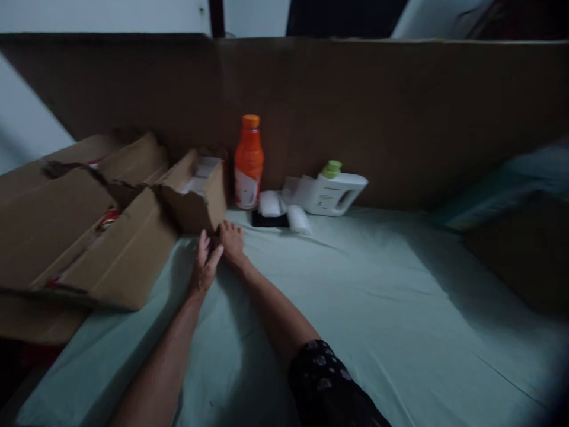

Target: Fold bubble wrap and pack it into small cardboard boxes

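Note:
My left hand (pixel 206 264) is beside the front of a small open cardboard box (pixel 189 209), its fingers apart and nothing seen in them. My right hand (pixel 232 241), palm down, lies at the near right corner of that box. Its fingers look flat on the cloth, though blur and shadow hide the fingertips and the small dark gap between the two hands. Whether either hand touches the box, I cannot tell. White pieces (pixel 203 173) stick up inside the box.
Larger open cartons (pixel 133 252) stand at the left. Behind are an orange bottle (pixel 249 155), white rolls (pixel 299 219) on a black flat item (pixel 269 220), and a tilted white jug (pixel 326 194) with a green cap. A cardboard wall (pixel 400 118) backs the green cloth (pixel 364 296).

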Demonstrator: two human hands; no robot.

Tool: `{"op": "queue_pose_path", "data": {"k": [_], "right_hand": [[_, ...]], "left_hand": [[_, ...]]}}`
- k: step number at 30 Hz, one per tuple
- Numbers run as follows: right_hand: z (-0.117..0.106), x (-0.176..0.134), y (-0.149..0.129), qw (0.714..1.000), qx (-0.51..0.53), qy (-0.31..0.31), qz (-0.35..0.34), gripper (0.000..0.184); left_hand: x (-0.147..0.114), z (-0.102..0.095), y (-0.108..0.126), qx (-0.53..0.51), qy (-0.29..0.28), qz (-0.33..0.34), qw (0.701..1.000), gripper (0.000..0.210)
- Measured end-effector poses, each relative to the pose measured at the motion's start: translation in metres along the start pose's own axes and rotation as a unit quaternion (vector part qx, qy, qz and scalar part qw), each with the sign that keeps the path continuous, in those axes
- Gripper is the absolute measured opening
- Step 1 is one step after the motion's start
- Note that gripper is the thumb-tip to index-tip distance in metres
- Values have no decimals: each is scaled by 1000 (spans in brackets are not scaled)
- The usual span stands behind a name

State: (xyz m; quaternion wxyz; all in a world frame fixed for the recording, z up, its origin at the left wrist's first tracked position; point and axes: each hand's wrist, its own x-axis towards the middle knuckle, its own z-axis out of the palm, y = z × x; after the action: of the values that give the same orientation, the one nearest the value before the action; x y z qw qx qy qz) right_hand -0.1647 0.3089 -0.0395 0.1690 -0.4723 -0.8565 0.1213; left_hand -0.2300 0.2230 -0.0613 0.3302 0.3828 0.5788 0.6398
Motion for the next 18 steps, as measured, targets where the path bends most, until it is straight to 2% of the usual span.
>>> {"op": "queue_pose_path", "data": {"k": [2,3,5,7,9,12,14,15,16,17,18], "right_hand": [[-3,-13,2,1000,-15,-5,-26,29],[-4,-22,4,999,-22,-7,-41,28],[-8,-48,9,996,-37,-5,-78,30],[-13,-83,17,989,-57,10,-136,38],[-20,-128,28,977,-77,30,-198,46],[-45,-195,65,955,-77,13,-285,40],[-80,-229,106,948,-39,-19,-314,27],[-104,-242,132,961,-14,-11,-276,22],[-132,-253,160,979,7,27,-204,17],[-165,-261,189,989,18,96,-115,16],[-200,-267,219,984,23,177,-23,18]], "left_hand": [[-4,-2,-2,42,-9,5,999,94],[-5,-3,-3,72,3,12,997,93],[-6,-6,-4,135,1,15,991,91],[-6,-9,-3,220,-20,28,975,82],[-7,-11,-2,303,-35,78,949,68],[-8,-12,-5,375,-55,138,915,57],[-7,-11,-9,398,-72,162,900,63],[-6,-10,-11,409,-80,173,892,66],[-5,-9,-13,420,-87,182,885,68],[-5,-8,-13,432,-94,191,877,68],[-5,-6,-13,442,-99,199,869,67]]}}
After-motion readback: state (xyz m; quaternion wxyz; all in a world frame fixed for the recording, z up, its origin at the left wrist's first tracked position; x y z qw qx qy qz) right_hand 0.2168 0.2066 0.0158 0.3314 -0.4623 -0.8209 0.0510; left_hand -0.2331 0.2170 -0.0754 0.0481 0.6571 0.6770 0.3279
